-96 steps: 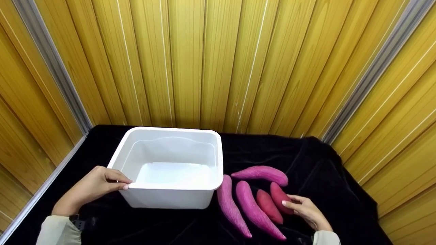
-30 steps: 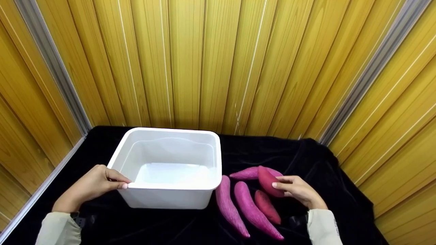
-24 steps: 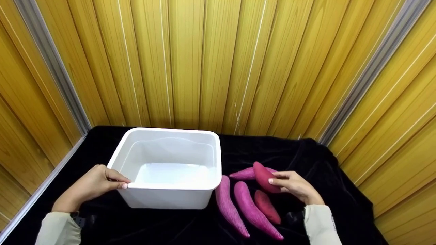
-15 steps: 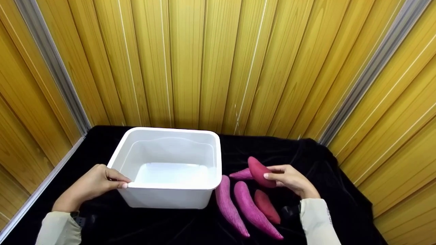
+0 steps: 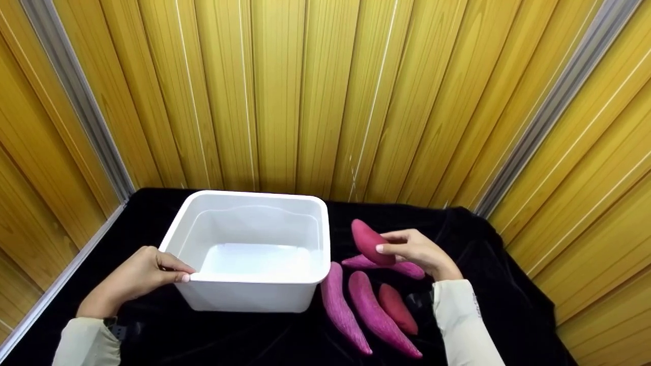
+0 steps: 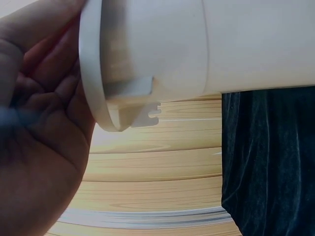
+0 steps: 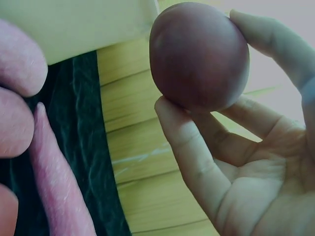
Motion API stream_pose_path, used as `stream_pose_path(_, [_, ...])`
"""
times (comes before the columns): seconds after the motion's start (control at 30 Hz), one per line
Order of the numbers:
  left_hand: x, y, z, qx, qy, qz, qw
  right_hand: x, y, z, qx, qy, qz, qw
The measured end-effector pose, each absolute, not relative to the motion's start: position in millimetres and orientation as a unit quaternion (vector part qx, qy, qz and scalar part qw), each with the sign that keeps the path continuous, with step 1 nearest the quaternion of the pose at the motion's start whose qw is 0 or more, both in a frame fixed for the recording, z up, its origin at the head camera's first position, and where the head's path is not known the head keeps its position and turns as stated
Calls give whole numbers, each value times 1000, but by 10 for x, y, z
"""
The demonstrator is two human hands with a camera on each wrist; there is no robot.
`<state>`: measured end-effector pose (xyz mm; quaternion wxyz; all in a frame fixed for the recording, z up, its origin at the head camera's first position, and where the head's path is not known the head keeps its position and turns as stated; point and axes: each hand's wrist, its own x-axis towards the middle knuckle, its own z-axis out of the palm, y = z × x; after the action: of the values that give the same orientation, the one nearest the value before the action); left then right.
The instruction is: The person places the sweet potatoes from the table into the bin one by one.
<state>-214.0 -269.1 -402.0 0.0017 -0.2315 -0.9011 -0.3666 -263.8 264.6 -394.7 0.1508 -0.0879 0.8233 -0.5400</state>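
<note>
My right hand (image 5: pixel 419 254) grips a smooth red sweet potato (image 5: pixel 368 241) between thumb and fingers, raised above the cloth to the right of the white plastic tub (image 5: pixel 249 297). Its rounded end shows in the right wrist view, where the thumb and fingertips press the held sweet potato (image 7: pixel 199 56) from both sides. At the tub's near left corner, my left hand (image 5: pixel 145 272) pinches the rim; the left wrist view has the rim (image 6: pixel 91 54) against the fingers. Beneath the held one lies a long pink sweet potato (image 5: pixel 412 269), partly covered.
Two more long pink sweet potatoes (image 5: pixel 338 310) and a shorter red sweet potato (image 5: pixel 398 308) lie side by side right of the tub. Black velvet cloth (image 5: pixel 498 305) covers the table. Yellow wood-patterned walls (image 5: pixel 325 101) rise behind and on both sides.
My right hand has lifted the red sweet potato from the cloth and carried it up and left toward the tub. The left hand and tub have stayed in place.
</note>
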Motion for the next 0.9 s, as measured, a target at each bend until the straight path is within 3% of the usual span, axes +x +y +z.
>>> stream_pose_path(0.9, [-2121,-2653,-4009,-232,-899,-371,1,-2784,1894,-3507,-126,827,-520,174])
